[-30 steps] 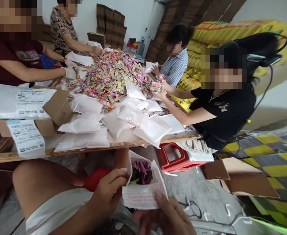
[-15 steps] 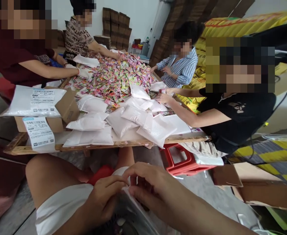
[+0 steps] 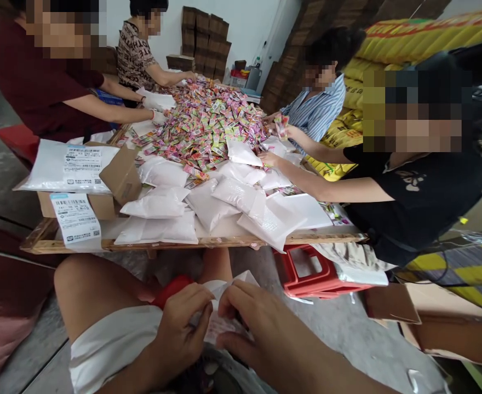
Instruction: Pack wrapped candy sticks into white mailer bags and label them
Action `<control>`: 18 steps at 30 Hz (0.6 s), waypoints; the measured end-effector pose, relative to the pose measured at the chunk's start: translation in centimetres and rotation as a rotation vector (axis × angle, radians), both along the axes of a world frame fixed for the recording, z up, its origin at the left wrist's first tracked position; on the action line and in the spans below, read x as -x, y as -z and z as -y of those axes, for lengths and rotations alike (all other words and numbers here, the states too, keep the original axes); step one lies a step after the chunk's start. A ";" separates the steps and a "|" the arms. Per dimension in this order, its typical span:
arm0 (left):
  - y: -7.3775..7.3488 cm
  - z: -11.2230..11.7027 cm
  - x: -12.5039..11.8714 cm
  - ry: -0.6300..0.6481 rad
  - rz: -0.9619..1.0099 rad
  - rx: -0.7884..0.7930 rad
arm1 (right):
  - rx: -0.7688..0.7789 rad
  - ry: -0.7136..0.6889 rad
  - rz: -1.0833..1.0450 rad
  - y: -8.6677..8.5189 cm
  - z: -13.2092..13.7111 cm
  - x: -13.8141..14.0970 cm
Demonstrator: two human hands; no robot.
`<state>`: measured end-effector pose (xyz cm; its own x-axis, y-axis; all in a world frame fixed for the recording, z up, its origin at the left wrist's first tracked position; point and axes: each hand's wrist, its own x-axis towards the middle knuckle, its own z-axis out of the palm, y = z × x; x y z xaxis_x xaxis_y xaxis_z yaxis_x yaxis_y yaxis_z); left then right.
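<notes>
Over my lap, both hands pinch a white mailer bag point(image 3: 224, 306) at its top edge. My left hand point(image 3: 181, 331) grips the bag's left side with curled fingers. My right hand point(image 3: 257, 323) is closed on its right side, thumb and fingers pressed to the flap. The bag's contents are hidden now. Just ahead stands a wooden table point(image 3: 208, 241) with several filled white mailer bags point(image 3: 159, 207) along its near edge and a big heap of colourful small sachets point(image 3: 208, 126) farther back.
Several other people sit round the table, handling sachets and bags. A cardboard box point(image 3: 113, 180) with labelled white bags sits at the table's left end. A red plastic stool point(image 3: 310, 271) stands under the right side. Flattened cardboard point(image 3: 430, 317) lies on the floor at right.
The bag was open, showing purple sachets inside; my right hand came up onto its top and both hands have now closed it. The view tilted slightly.
</notes>
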<state>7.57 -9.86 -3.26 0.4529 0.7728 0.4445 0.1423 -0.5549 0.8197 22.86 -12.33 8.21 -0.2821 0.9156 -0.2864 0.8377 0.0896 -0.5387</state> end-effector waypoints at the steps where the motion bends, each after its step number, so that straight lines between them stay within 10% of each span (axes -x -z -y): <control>1: 0.0 -0.1 -0.2 -0.026 0.003 0.001 | 0.005 0.003 0.011 -0.1 -0.1 0.0; 14: 0.1 -1.3 -0.6 -0.131 0.104 0.076 | -0.276 -0.095 -0.328 -1.1 -1.7 -0.8; 18: 0.2 -1.7 1.3 -0.081 0.134 0.117 | -0.694 0.462 -0.431 -2.9 1.1 -10.5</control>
